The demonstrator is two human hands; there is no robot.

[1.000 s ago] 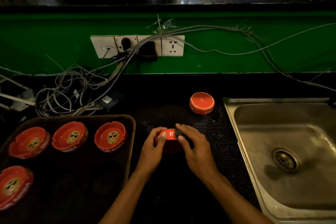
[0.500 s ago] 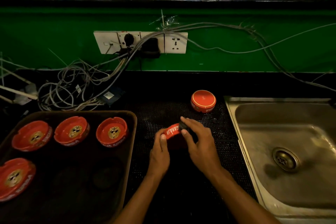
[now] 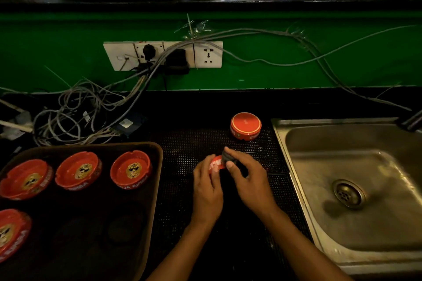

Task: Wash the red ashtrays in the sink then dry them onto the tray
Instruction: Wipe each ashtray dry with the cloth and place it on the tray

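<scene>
Gripped on edge by the left hand (image 3: 206, 186) over the black mat (image 3: 189, 150): red ashtray (image 3: 215, 163), rubbed by a dark cloth (image 3: 228, 158) pinched in the right hand (image 3: 250, 180). Probably rigid, breakable, slick while damp; best taken by the rim. Beyond, another ashtray (image 3: 245, 126) upside down; four on the tray (image 3: 157, 166); sink (image 3: 296, 157) rightward.

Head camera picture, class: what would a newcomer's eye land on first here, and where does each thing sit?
Bright red ashtrays stand out: four face up on the brown tray at left, one upside down on the black mat beside the sink. In the middle, the left hand holds another ashtray while the right hand presses a dark cloth to it. Behind, grey cables tangle below white sockets on the green wall.
</scene>
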